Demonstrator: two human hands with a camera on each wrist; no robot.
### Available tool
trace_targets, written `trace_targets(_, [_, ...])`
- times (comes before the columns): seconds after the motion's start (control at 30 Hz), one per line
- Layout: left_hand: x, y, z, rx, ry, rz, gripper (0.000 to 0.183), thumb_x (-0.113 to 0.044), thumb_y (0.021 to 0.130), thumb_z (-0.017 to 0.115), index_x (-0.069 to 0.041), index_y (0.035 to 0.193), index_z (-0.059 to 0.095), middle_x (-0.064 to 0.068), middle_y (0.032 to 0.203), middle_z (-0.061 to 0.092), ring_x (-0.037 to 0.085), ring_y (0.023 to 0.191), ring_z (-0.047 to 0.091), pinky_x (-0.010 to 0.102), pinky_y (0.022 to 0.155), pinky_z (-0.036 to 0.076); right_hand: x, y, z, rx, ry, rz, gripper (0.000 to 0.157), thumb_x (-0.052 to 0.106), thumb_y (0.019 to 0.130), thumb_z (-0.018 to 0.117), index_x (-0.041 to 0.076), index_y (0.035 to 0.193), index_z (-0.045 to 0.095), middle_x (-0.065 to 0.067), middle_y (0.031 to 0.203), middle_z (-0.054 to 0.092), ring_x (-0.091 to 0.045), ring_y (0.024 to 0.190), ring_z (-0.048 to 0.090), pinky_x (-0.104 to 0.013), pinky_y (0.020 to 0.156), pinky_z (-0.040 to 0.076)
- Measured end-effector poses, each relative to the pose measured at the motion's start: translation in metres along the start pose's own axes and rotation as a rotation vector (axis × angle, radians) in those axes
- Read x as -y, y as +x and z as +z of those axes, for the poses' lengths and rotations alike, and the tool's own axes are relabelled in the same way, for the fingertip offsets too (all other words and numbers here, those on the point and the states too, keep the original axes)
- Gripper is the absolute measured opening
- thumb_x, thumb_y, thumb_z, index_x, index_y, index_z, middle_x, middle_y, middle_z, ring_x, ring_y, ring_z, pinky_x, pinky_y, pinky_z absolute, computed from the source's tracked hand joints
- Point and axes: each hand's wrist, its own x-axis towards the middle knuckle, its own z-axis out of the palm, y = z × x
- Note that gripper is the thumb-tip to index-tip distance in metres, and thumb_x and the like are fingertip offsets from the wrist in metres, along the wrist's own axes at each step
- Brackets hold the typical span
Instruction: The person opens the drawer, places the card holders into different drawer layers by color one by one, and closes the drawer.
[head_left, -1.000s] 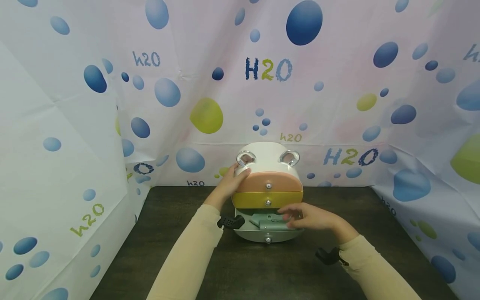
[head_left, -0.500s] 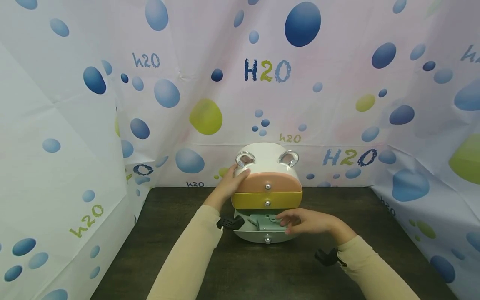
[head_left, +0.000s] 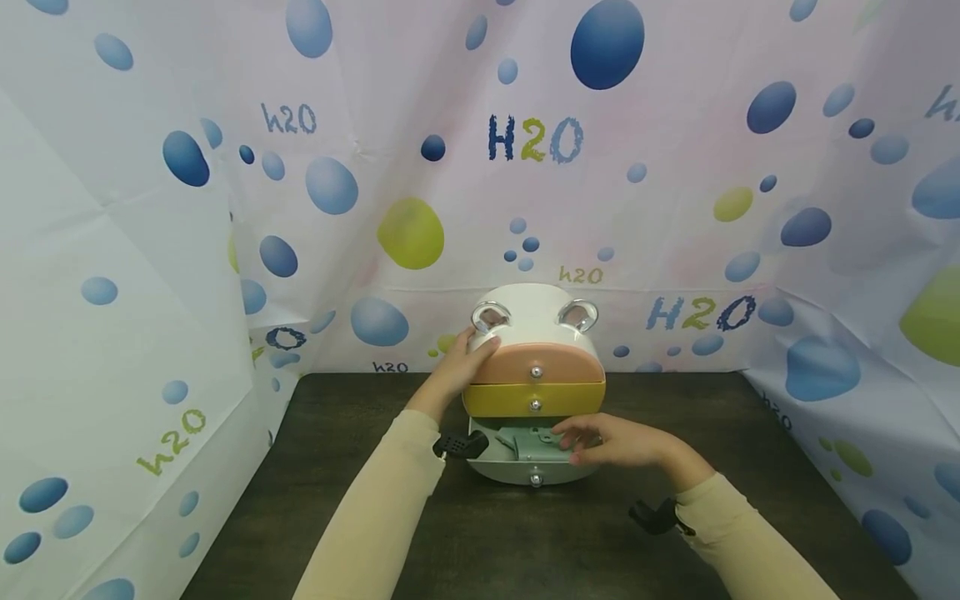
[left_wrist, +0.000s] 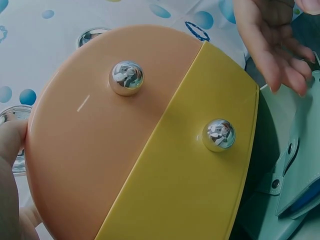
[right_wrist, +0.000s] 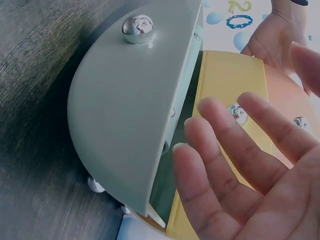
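A small drawer cabinet [head_left: 528,312] has a white rounded top with two silver ring ears. Its orange drawer [head_left: 512,364] and yellow drawer [head_left: 495,400] are closed, while the green bottom drawer [head_left: 502,472] is pulled out. Inside lies a mint-green wallet-like case [left_wrist: 300,155] with a snap strap. My left hand [head_left: 456,368] rests against the cabinet's upper left side, thumb by the orange drawer's edge. My right hand [head_left: 626,442] hovers over the right part of the bottom drawer, fingers loosely bent and holding nothing, fingertips close to the case in the head view.
The cabinet stands on a dark wood-grain table [head_left: 480,550]. Behind and beside it hangs a white sheet [head_left: 480,75] printed with blue and green drops. Silver ball knobs [head_left: 536,480] stick out from the drawer fronts.
My right hand has shifted slightly left over the bottom drawer, covering more of the case's right end. My left hand stays on the cabinet.
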Motion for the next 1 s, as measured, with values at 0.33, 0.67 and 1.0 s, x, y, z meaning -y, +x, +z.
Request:
trace_targets(0.33, [-0.003,-0.001,0.000,-0.002,-0.003,0.004,0.093,-0.065,0.094,0.051,-0.010,0.161,0.016,0.017,0.165,0.018,0.035,0.151,0.018,0.055,0.119,0.018,0.005,-0.001,0.007,-0.018,-0.009,-0.027,0.049,0.022,0.100,0.063,0.002,0.143,0.052,-0.017,0.125,0.061,-0.029,0.109,0.061,-0.037,0.089,0.052])
trace_targets(0.67, [0.001,0.001,0.001,-0.010,0.009,0.008,0.093,-0.065,0.095,0.050,-0.009,0.161,0.017,0.017,0.164,0.019,0.035,0.151,0.018,0.055,0.119,0.017,0.005,-0.003,0.016,-0.009,-0.004,-0.034,0.049,0.022,0.099,0.064,0.000,0.141,0.052,-0.016,0.125,0.061,-0.027,0.108,0.063,-0.036,0.089,0.053])
trace_targets(1.0, [0.002,0.000,0.001,-0.011,0.011,0.004,0.094,-0.067,0.094,0.050,-0.010,0.161,0.017,0.017,0.164,0.019,0.035,0.150,0.018,0.055,0.119,0.018,-0.001,0.000,0.028,-0.028,-0.020,-0.073,0.046,0.021,0.100,0.063,-0.003,0.138,0.054,-0.018,0.125,0.062,-0.023,0.109,0.063,-0.040,0.091,0.053])
